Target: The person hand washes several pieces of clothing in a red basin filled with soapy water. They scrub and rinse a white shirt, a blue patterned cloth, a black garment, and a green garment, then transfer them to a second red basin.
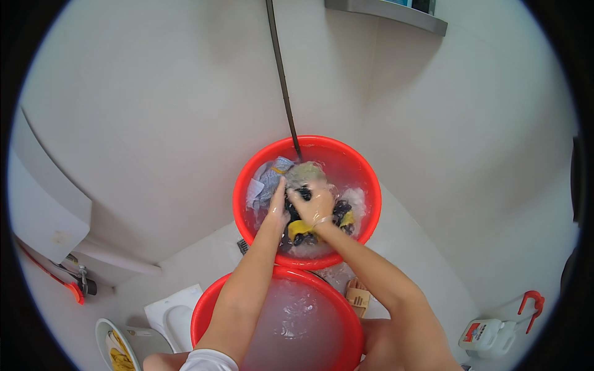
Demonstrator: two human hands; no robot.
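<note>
Both hands are inside a red plastic basin [376, 199] of water. My left hand [278, 201] rests upright against a wet black-and-yellow garment [299, 228], its fingers partly hidden. My right hand [318, 201], blurred, wears a thin band at the wrist and lies over the dark cloth; whether it grips the cloth is unclear. A light blue patterned cloth [271, 178] lies left of my hands, and a whitish cloth [356, 204] floats at the right. Greenish cloth or water [306, 172] shows beyond my fingers. A dark hose or pipe [287, 92] reaches down into the basin.
A second red basin [355, 301] of cloudy water stands nearer me. At lower left are a squat toilet [178, 310] and a pale bucket [148, 341] with yellow cloth. White jugs [485, 335] stand lower right. A slipper [357, 297] shows beside the near basin.
</note>
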